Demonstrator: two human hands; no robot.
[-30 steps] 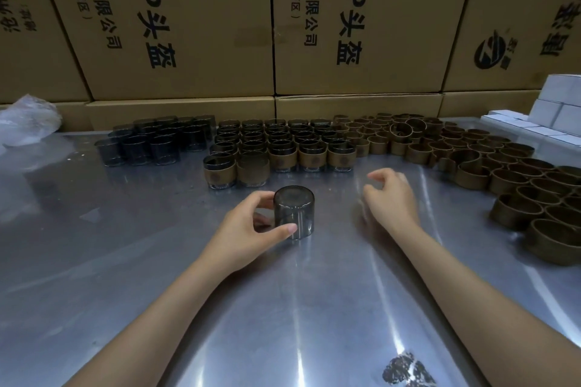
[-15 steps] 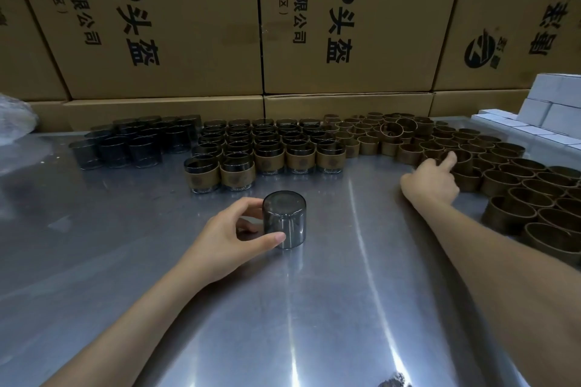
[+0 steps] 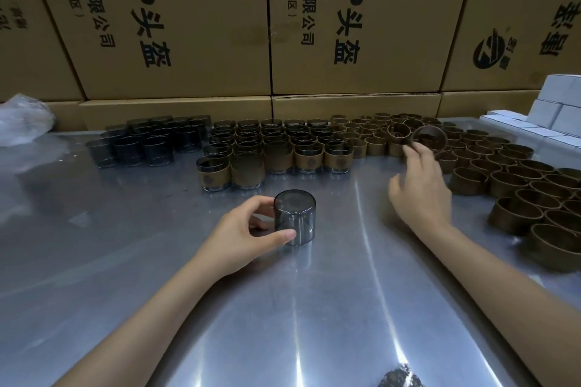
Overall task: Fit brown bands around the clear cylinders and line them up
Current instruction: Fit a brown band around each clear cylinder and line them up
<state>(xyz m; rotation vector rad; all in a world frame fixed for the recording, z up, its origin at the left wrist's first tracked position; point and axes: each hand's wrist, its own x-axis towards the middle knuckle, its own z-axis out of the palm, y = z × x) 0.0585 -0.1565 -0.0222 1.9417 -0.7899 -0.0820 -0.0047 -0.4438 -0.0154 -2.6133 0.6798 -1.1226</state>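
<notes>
Left hand (image 3: pixel 248 234) is pinching the cylinder (image 3: pixel 294 217) steady; right of it, right hand (image 3: pixel 419 185) is pinching a band (image 3: pixel 430 136) for fitting.

Dim, warm light overall, and the steel table (image 3: pixel 314 308) throws long white streaks of glare toward the near edge (overhead source, by the reflections). The right hand (image 3: pixel 421 195) smears with motion blur. Cardboard boxes (image 3: pixel 195 25) bow outward at the edges, wide-angle distortion, corners soft.
</notes>
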